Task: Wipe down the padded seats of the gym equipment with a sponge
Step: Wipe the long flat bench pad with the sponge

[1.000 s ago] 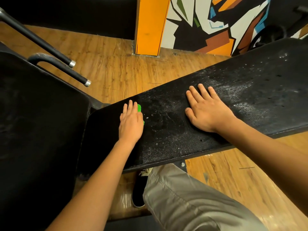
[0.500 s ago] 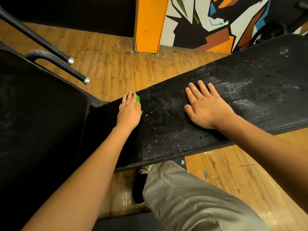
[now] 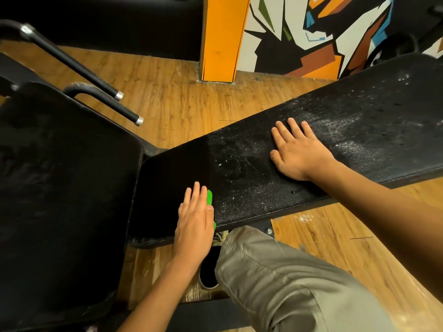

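**Sponge pulled back to the near edge**

Slid down from the far edge of the bench pad [image 3: 239, 188] to its near edge at lower centre: left hand [image 3: 195, 219], fingers straight and close together, pressing the green sponge [image 3: 209, 197] flat, only a sliver showing beside the thumb. Right of centre, right hand [image 3: 299, 152] spread flat on the dusty pad. At left, a second black pad [image 3: 60, 188]; beneath, wooden floor [image 3: 179, 104]
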{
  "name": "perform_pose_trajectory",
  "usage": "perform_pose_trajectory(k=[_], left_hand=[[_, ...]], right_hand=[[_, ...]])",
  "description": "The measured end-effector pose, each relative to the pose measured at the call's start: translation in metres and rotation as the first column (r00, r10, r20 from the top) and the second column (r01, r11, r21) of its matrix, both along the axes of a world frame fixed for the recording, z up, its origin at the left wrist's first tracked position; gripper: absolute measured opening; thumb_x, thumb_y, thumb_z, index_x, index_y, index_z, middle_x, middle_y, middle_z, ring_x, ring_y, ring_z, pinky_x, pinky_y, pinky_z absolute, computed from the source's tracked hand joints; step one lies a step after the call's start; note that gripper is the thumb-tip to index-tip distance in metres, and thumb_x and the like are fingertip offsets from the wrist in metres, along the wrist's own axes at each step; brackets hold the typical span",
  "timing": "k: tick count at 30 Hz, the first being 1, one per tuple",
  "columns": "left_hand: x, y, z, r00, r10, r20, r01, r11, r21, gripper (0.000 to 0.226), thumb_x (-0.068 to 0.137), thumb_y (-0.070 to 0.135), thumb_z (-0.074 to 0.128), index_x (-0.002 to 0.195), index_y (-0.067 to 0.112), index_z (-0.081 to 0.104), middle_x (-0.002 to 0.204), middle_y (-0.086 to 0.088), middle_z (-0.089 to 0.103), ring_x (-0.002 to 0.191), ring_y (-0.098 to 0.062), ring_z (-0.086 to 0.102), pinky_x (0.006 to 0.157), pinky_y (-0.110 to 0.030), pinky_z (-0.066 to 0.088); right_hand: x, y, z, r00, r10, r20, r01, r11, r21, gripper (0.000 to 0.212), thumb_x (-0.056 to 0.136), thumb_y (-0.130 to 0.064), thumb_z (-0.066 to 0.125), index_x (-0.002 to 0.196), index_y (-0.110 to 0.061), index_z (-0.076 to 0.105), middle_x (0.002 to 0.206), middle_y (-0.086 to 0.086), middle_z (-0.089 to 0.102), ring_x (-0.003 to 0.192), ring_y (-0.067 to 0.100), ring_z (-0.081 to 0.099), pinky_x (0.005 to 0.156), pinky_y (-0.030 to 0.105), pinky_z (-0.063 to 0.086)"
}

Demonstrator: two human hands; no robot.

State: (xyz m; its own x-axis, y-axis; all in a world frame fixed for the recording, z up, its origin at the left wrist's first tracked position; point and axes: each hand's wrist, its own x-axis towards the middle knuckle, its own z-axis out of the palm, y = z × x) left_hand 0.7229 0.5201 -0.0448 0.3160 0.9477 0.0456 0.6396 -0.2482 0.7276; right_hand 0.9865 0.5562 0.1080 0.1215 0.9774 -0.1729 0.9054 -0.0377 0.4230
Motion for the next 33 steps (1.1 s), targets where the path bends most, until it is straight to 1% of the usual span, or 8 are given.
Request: perform_pose_trajectory(k=[5,7,12,16,20,25,30,33], left_hand=[[0.011,0.023,0.004,1.0,0.015,-0.002,-0.015,0.999,-0.039,0.052,0.11,0.031,0.023,0.161,0.022,0.019,0.169,0.008,0.005,0.154,-0.009,-0.007,0.125,-0.036,0.002],[0.018,0.041,0.008,1.0,0.022,0.0,-0.022,0.999,-0.049,0.052,0.111,0.03,0.024,0.161,0.02,0.019,0.169,0.005,0.007,0.155,-0.011,-0.006,0.126,-0.038,0.004],[0.041,0.096,0.017,0.999,0.044,-0.018,-0.045,0.997,-0.069,0.051,0.111,0.027,0.024,0.161,0.017,0.02,0.17,0.002,0.008,0.156,-0.016,-0.004,0.125,-0.04,0.004],[0.057,0.138,0.018,0.996,0.072,-0.048,-0.076,0.994,-0.077,0.051,0.11,0.027,0.023,0.16,0.015,0.022,0.17,0.0,0.009,0.156,-0.021,-0.001,0.125,-0.044,0.008],[0.067,0.172,0.023,0.995,0.069,-0.07,-0.075,0.993,-0.095,0.051,0.111,0.028,0.023,0.16,0.015,0.021,0.17,-0.001,0.01,0.156,-0.022,0.0,0.126,-0.047,0.009],[0.064,0.162,0.021,0.995,0.065,-0.071,-0.07,0.995,-0.071,0.052,0.11,0.027,0.023,0.161,0.014,0.019,0.17,-0.002,0.008,0.156,-0.022,-0.002,0.126,-0.046,0.008],[0.052,0.109,0.016,0.994,0.103,-0.033,-0.104,0.994,-0.03,0.052,0.11,0.025,0.025,0.16,0.012,0.02,0.169,-0.004,0.009,0.156,-0.021,-0.003,0.125,-0.043,0.008],[0.055,0.109,0.015,0.992,0.117,-0.046,-0.119,0.992,-0.034,0.051,0.11,0.025,0.025,0.16,0.012,0.021,0.169,-0.003,0.01,0.156,-0.022,-0.002,0.125,-0.045,0.008]], right_hand=[[0.001,0.001,-0.002,1.0,0.004,-0.002,-0.004,1.0,0.011,0.096,0.082,-0.055,-0.016,0.162,-0.008,0.003,0.171,0.012,0.001,0.157,0.034,-0.004,0.126,0.051,0.0],[0.002,0.002,-0.003,1.0,0.008,0.005,-0.008,1.0,0.017,0.097,0.081,-0.055,-0.017,0.163,-0.008,0.003,0.171,0.012,0.001,0.157,0.034,-0.004,0.126,0.051,0.0],[0.003,0.002,-0.006,1.0,0.022,0.022,-0.023,0.999,0.036,0.093,0.084,-0.054,-0.015,0.163,-0.008,0.004,0.171,0.012,0.002,0.157,0.034,-0.003,0.127,0.052,0.001],[0.002,0.002,-0.006,0.999,0.03,0.025,-0.031,0.999,0.041,0.091,0.086,-0.054,-0.012,0.162,-0.007,0.006,0.171,0.013,0.004,0.157,0.036,-0.002,0.127,0.052,0.002],[0.002,0.002,-0.005,0.999,0.032,0.024,-0.032,0.999,0.041,0.088,0.089,-0.053,-0.009,0.162,-0.007,0.004,0.171,0.013,0.001,0.157,0.036,-0.004,0.127,0.052,0.001],[0.0,0.002,-0.004,1.0,0.026,0.014,-0.026,0.999,0.034,0.095,0.082,-0.055,-0.016,0.162,-0.008,0.002,0.171,0.012,0.0,0.157,0.035,-0.005,0.127,0.052,0.0],[0.001,0.003,-0.005,1.0,0.022,0.013,-0.023,0.999,0.028,0.096,0.081,-0.056,-0.017,0.162,-0.008,0.002,0.171,0.012,0.0,0.157,0.036,-0.005,0.126,0.052,-0.001],[0.002,0.003,-0.006,1.0,0.022,0.011,-0.023,0.999,0.039,0.095,0.083,-0.057,-0.015,0.162,-0.008,0.003,0.171,0.013,0.001,0.157,0.036,-0.005,0.126,0.052,0.0]])
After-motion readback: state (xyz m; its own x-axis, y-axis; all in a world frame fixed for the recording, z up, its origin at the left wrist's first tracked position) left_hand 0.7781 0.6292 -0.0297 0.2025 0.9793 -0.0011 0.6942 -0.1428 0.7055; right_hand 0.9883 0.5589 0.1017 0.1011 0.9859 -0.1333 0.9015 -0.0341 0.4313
